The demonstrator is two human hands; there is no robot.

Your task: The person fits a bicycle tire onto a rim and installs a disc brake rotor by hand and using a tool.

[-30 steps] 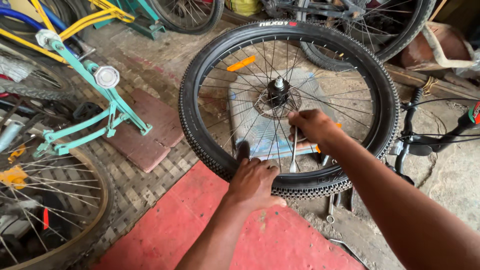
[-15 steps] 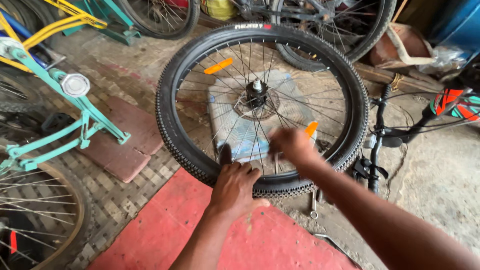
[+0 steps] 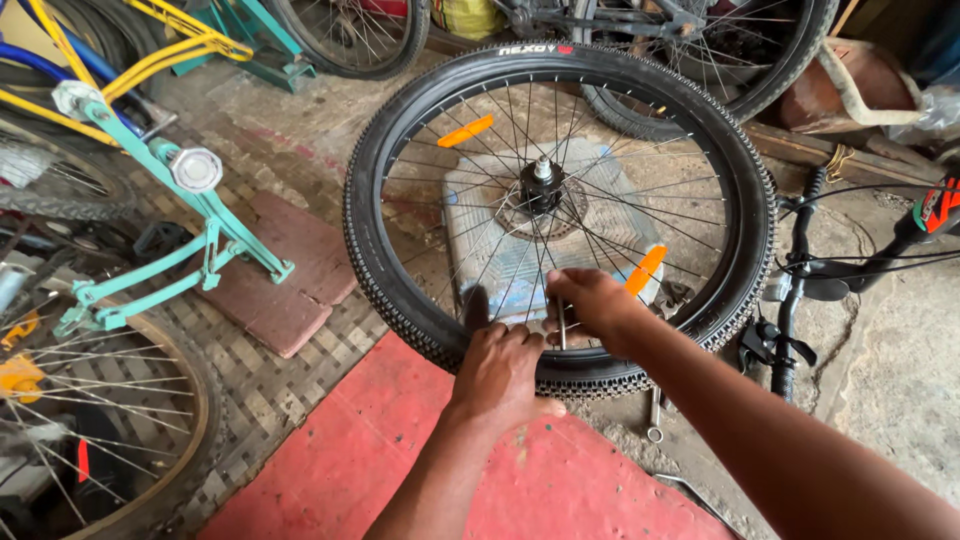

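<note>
A black knobbly bicycle wheel (image 3: 400,140) lies flat over a worn pale container (image 3: 470,215), with its hub (image 3: 542,182) in the middle and two orange reflectors (image 3: 465,131) on the spokes. My left hand (image 3: 500,370) rests on the near part of the tyre, fingers hooked over the rim. My right hand (image 3: 592,302) reaches between the spokes close beside it and pinches a thin metal tool on a spoke near the rim.
A teal bike frame (image 3: 190,250) stands at the left above a spoked wheel (image 3: 110,440). A red mat (image 3: 340,470) lies under my arms. A spanner (image 3: 653,415) lies by the tyre. Black handlebars (image 3: 800,270) stand at the right; more wheels lean behind.
The view has shifted, so the wheel sits differently in frame. My right hand moved down the spokes from near the hub toward the rim, ending beside my left hand.
</note>
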